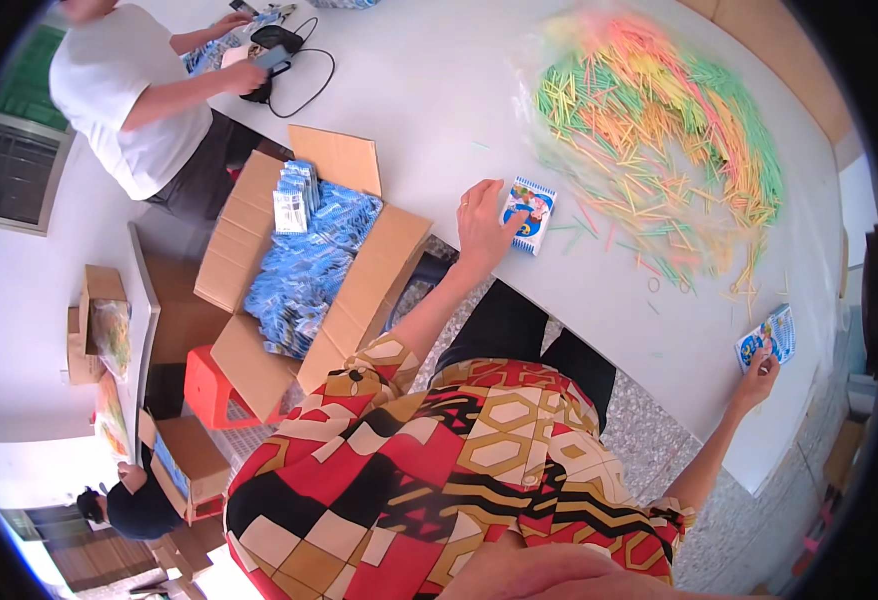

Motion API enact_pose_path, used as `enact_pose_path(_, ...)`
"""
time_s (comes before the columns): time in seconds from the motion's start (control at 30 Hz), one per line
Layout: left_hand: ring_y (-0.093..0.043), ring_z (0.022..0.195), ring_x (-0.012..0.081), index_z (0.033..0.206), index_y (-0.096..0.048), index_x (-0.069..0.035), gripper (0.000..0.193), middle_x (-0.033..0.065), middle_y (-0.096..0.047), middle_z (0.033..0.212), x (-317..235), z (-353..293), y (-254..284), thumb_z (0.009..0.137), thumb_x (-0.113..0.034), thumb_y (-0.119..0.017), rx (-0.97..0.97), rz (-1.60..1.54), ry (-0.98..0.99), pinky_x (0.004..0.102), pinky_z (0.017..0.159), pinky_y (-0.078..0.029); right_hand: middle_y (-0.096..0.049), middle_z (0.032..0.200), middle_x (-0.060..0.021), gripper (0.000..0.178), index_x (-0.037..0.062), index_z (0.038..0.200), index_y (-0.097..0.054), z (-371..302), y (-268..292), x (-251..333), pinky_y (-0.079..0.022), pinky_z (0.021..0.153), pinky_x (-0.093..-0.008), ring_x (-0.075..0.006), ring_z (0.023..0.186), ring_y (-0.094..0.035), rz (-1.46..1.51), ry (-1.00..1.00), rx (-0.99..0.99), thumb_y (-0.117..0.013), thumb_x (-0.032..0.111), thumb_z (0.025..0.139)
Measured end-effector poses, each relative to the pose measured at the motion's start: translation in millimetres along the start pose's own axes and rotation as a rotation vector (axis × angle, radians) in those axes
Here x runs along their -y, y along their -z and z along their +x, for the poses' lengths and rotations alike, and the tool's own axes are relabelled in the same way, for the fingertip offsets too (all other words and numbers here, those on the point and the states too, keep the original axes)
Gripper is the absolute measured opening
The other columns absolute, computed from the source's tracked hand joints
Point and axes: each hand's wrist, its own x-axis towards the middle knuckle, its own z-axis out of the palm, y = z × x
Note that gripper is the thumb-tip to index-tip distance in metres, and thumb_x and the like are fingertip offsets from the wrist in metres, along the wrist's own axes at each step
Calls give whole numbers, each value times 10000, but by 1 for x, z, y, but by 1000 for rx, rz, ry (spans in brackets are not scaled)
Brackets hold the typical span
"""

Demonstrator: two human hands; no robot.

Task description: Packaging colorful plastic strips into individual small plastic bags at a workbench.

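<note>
Looking down, we have the white tabletop (409, 90) before us, with a broad heap of thin neon sticks (659, 130) on clear plastic film (526, 110) at its far right. To our left stands an open carton (364, 325), full of blue packets (309, 270).

Our hands are well apart, the near fringe of the sticks lying beyond and between them. Our left hand (484, 225) has its fingers loosely bent and its thumb over the left packet (531, 208); we cannot tell whether it grips or merely rests there. That packet lies just right of the palm, its long axis running away from us and leaning slightly right at its far end, so the left hand is clearly the nearer one. Our right hand (756, 382) pinches the near edge of the right packet (774, 338), thumb on top, other fingers mostly hidden. Smallest of all, two thin rings (649, 285) lie between both packets.
</note>
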Motion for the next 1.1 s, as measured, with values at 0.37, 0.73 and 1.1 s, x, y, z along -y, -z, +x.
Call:
enact_pose_path(0.37,-570,912,306,904,-646,-25,361,133,-629,960,20,5,-14,616,-197,-777,-79,-75,66,404,815,-435,-590,1044,-90,275,15,1105,-573,-37,-11,88,-453,619,-251,-158,808,-553,-68,319,-106,-636,114,856)
enact_pose_path(0.73,-578,760,173,894,-655,-19,188,48,-638,834,-7,-1,-6,736,-94,-724,-86,-335,52,298,668,-450,-598,1019,-59,230,48,1059,-590,-112,-104,254,-453,700,-249,-122,824,-549,486,323,688,-608,41,831)
enact_pose_path(1.1,-524,632,14,849,-664,13,107,1,-635,720,-67,-6,21,827,-91,-673,423,-1029,312,167,561,-415,-630,766,-29,202,14,863,-651,-85,-115,318,-460,690,-233,-69,703,-567,613,345,1165,-631,215,852)
